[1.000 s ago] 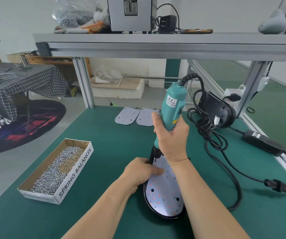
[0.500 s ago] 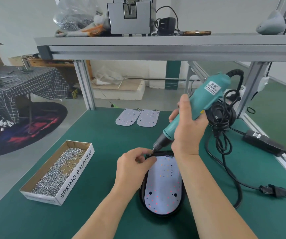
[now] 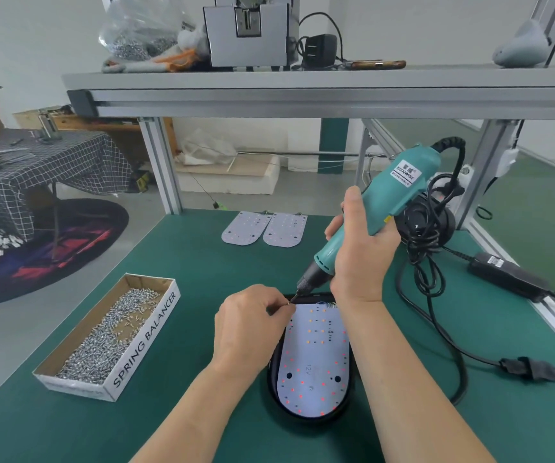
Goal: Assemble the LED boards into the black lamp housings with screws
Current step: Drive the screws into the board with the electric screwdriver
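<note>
A white LED board lies inside a black lamp housing on the green mat in front of me. My right hand grips a teal electric screwdriver, tilted so its bit points down-left at the board's far left corner. My left hand pinches a small screw right at the bit's tip, above that corner. Two spare LED boards lie side by side at the back of the mat.
A cardboard box full of loose screws sits to the left. The screwdriver's black cable loops across the mat on the right, with a power adapter near the right edge. An aluminium shelf spans overhead.
The screwdriver went from upright on the board to lifted and tilted to the right. My left hand left the board's surface and now pinches a screw at the bit.
</note>
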`<action>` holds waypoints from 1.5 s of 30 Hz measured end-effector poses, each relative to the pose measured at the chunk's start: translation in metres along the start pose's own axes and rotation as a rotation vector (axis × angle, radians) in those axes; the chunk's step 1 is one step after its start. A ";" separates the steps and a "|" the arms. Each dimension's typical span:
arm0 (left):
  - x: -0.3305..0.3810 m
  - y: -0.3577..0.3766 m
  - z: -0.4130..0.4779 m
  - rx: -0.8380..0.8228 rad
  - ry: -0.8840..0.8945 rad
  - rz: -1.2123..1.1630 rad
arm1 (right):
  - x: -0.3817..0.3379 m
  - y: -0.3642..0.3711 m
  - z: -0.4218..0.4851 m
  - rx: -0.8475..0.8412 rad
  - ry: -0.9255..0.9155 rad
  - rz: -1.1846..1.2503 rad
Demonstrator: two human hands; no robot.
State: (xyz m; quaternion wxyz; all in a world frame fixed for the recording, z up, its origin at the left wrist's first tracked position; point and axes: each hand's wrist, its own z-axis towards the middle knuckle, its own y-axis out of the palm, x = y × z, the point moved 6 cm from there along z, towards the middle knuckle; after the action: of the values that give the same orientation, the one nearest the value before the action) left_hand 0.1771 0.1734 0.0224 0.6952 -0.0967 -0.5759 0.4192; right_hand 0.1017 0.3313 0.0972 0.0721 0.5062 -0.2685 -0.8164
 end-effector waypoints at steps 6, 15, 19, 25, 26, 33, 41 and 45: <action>0.004 0.001 -0.001 0.055 0.057 0.079 | 0.000 0.002 -0.003 -0.005 -0.030 -0.018; -0.004 0.011 -0.007 0.073 -0.064 -0.121 | 0.015 -0.012 -0.004 0.137 0.047 -0.031; -0.006 0.016 -0.008 0.063 -0.103 -0.233 | 0.022 -0.020 0.000 0.165 0.098 -0.027; -0.014 0.016 -0.004 -0.093 -0.134 -0.027 | 0.023 -0.022 0.001 0.156 0.064 -0.026; -0.022 0.015 -0.003 -0.138 -0.183 0.047 | 0.022 -0.021 0.002 0.148 0.050 -0.028; -0.041 0.041 0.002 -0.408 -0.480 -0.132 | 0.022 -0.015 -0.001 0.019 -0.126 -0.205; -0.039 0.059 0.001 -0.534 -0.586 -0.352 | 0.028 -0.006 -0.009 -0.062 -0.179 -0.340; -0.036 0.063 -0.001 -0.530 -0.602 -0.376 | 0.027 -0.005 -0.009 -0.061 -0.206 -0.343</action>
State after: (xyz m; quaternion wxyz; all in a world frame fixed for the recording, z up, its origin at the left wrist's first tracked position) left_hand 0.1489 0.1887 -0.0429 0.5118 -0.0389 -0.8478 0.1329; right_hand 0.0977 0.3215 0.0703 -0.0805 0.4560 -0.1594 -0.8719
